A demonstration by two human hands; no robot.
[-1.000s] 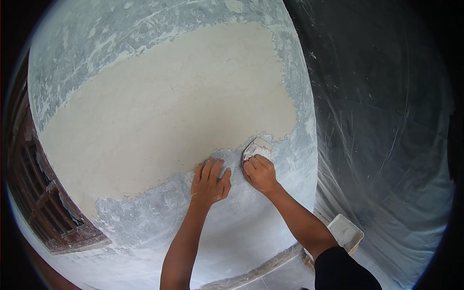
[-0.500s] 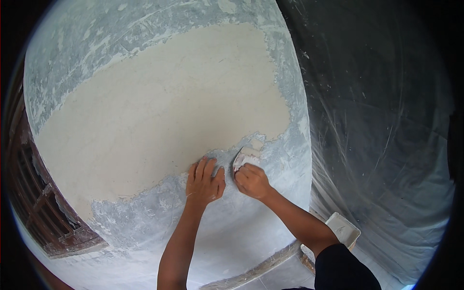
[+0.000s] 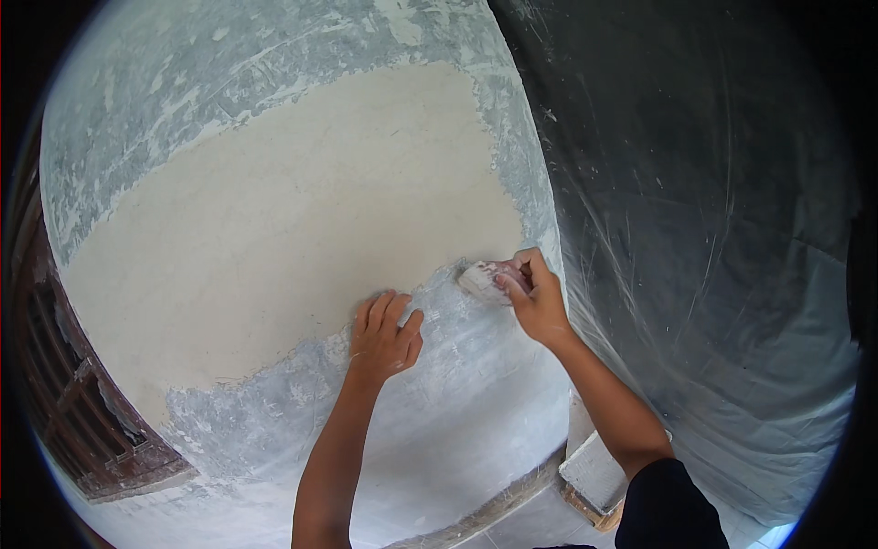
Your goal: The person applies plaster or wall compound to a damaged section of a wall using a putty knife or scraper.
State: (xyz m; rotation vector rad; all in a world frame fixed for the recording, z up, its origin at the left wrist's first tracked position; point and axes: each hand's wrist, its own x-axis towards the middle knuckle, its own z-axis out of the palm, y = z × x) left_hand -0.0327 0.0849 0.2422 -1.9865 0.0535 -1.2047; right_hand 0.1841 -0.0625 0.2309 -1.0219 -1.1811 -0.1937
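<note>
A broad patch of smooth cream putty (image 3: 302, 210) covers the middle of a grey-white wall (image 3: 448, 384). My right hand (image 3: 540, 306) grips a putty knife (image 3: 480, 282) smeared with white putty, its blade against the wall by the patch's lower right edge. The handle is mostly hidden in my fingers. To the left, my left hand (image 3: 384, 337) leans on the wall at the patch's lower border. Its fingers are apart and slightly bent, with nothing seen in them.
A brown wooden barred window (image 3: 82, 393) is set into the wall at left. Dark plastic sheeting (image 3: 704, 229) hangs along the right side. On the tiled floor at lower right, a putty-covered white tray (image 3: 594, 471) sits on something brown, partly behind my right arm.
My right hand has moved right and slightly up with the putty knife and turned, so the blade now points left. My left hand stays nearly in place. The whole view has shifted a little.
</note>
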